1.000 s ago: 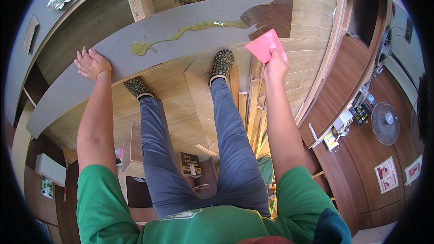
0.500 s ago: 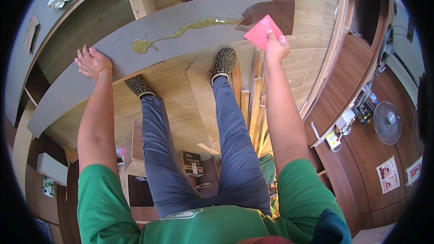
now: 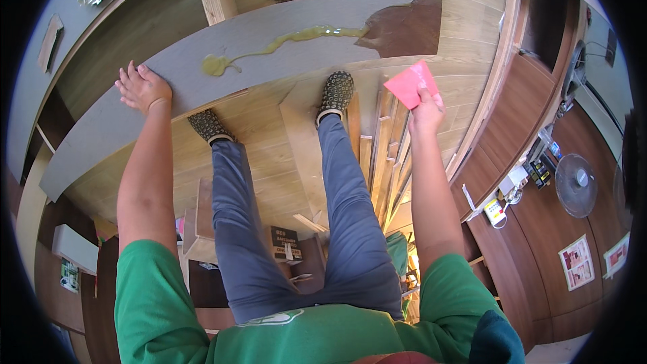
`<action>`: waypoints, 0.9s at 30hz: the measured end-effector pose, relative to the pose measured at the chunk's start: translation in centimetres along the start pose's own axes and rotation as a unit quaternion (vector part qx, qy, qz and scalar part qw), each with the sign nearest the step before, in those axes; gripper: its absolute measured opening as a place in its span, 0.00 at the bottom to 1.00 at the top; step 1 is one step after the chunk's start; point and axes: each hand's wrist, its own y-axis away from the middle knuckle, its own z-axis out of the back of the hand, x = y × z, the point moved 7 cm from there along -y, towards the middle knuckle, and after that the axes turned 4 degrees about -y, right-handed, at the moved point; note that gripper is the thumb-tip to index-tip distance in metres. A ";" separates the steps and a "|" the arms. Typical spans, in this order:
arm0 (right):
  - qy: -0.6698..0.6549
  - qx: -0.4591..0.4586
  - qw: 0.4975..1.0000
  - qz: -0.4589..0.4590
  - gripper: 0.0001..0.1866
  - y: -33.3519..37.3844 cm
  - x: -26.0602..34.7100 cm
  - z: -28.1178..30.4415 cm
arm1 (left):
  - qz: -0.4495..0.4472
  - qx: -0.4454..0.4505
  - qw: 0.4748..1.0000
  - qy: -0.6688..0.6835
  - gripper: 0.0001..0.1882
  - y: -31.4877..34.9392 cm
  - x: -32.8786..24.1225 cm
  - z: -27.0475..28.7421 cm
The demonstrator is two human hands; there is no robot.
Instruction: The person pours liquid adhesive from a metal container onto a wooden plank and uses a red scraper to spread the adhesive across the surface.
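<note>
A long grey board lies in front of me, bent into a curve by the lens. Along it runs a wet yellowish streak of glue, pooled at its left end. At the board's right end a thin brown coat is spread with a ragged left edge. My left hand rests flat on the board's near edge with the fingers spread. A pink flat spreader is pinched in my right hand, off the board and nearer to me than its right end.
Wooden strips lie on the floor beside my right foot. My left foot is at the board's near edge. A cardboard box sits between my legs. Brown cabinets and a fan stand at the right.
My right hand has drawn the pink spreader toward me and to the right, away from the board's edge. More of the brown coat shows. My left hand stays almost in place.
</note>
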 end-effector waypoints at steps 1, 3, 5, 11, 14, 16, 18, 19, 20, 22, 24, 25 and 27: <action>-0.028 0.021 0.999 -0.009 0.10 1.0 -0.4 -1.7 | -0.001 -0.003 1.000 0.001 0.26 0.0 0.0 -0.1; -0.064 0.040 0.997 -0.035 0.12 2.5 -1.6 -4.6 | -0.003 -0.006 1.000 0.001 0.26 0.0 0.0 -0.1; -0.080 0.038 0.994 -0.067 0.12 3.4 -3.2 -7.2 | -0.003 -0.007 1.000 0.001 0.26 0.0 -0.2 -0.2; -0.103 0.025 0.990 -0.090 0.12 5.1 -4.4 -9.5 | 0.003 -0.006 1.000 0.009 0.26 0.1 -0.3 0.1; -0.110 0.028 0.990 -0.080 0.13 3.9 -4.2 -9.4 | 0.003 -0.001 1.000 0.013 0.26 0.2 -0.4 0.2; -0.103 0.028 0.990 -0.091 0.14 3.1 -4.5 -9.5 | 0.002 -0.005 1.000 0.016 0.26 0.1 -0.4 0.2; -0.094 0.024 0.991 -0.097 0.14 2.6 -4.9 -8.8 | 0.002 -0.006 1.000 0.019 0.26 0.2 -0.4 0.2; -0.089 0.019 0.991 -0.098 0.14 2.3 -5.5 -7.9 | 0.001 -0.005 1.000 0.019 0.26 0.2 -0.5 0.2; -0.085 0.014 0.991 -0.099 0.14 2.2 -6.1 -7.1 | 0.001 -0.004 1.000 0.019 0.25 0.1 -0.4 0.2; -0.084 -0.001 0.992 -0.098 0.15 2.5 -6.6 -4.9 | 0.003 -0.004 1.000 0.022 0.26 0.1 -0.6 0.4; -0.081 -0.011 0.992 -0.099 0.15 3.2 -6.4 -3.0 | 0.005 -0.003 1.000 0.023 0.26 0.3 -0.4 0.4; -0.081 -0.013 0.991 -0.101 0.15 3.5 -6.1 -2.4 | 0.005 -0.003 1.000 0.024 0.26 0.3 -0.4 0.4; -0.082 0.000 0.992 -0.096 0.15 3.8 -5.6 -2.1 | 0.005 -0.004 1.000 0.026 0.26 0.2 -0.5 0.4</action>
